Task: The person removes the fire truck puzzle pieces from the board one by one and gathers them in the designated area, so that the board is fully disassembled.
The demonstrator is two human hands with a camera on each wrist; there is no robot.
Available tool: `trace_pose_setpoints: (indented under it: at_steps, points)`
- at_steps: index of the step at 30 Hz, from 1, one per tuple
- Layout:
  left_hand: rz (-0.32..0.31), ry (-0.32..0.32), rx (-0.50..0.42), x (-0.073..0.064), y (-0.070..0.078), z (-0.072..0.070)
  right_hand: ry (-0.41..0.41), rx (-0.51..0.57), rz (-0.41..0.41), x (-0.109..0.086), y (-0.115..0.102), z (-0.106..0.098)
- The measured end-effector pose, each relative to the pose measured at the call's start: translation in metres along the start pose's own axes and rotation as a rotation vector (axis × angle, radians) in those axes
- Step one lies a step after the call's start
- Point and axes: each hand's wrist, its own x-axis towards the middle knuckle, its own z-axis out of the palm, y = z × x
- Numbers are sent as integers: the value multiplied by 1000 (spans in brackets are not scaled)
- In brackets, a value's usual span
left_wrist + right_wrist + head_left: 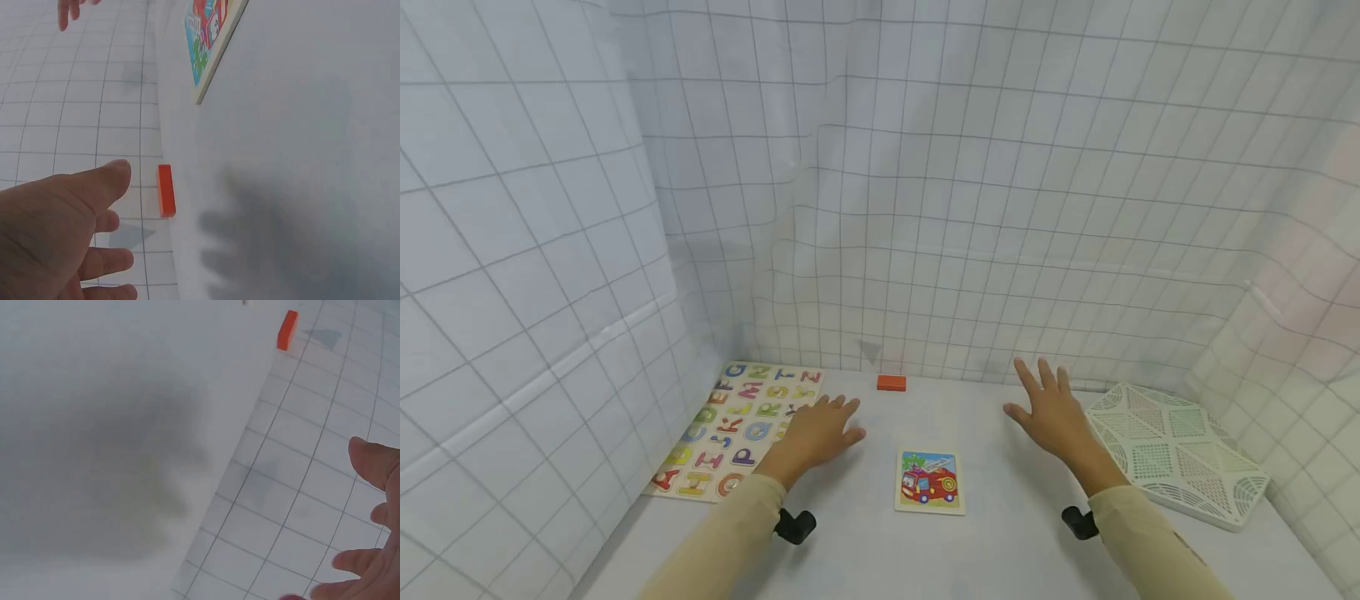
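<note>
letter board (737, 429) near left hand (816, 432); only in head view

A smooth, plain white tabletop (928, 554) carries four things. Taking the square, pale-edged tile with a red fire-engine picture (930, 483) as the dial's centre, a small, rectangular orange-red block (891, 383) lies between eleven and twelve o'clock, a cream board of multicoloured alphabet letters (739, 423) near ten, and a white, many-sided openwork panel (1176, 454) between two and three.
</note>
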Motion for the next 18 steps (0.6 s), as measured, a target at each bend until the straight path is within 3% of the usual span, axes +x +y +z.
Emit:
trace_pose_setpoints:
  at_steps: [3, 6, 11, 15, 18]
  points:
    - [80, -76, -56, -6, 8, 9, -49, 195, 21, -2, -6, 9]
    - [156, -131, -89, -13, 20, 22, -157, 425, 93, -5, -18, 24]
    - [238, -151, -105, -18, 48, 34, -342, 758, 265, -16, -37, 51]
    - [281, -168, -90, -17, 69, 40, -451, 879, 302, -26, -44, 64]
    - [314, -169, -66, -14, 79, 46, -481, 931, 298, -30, -45, 68]
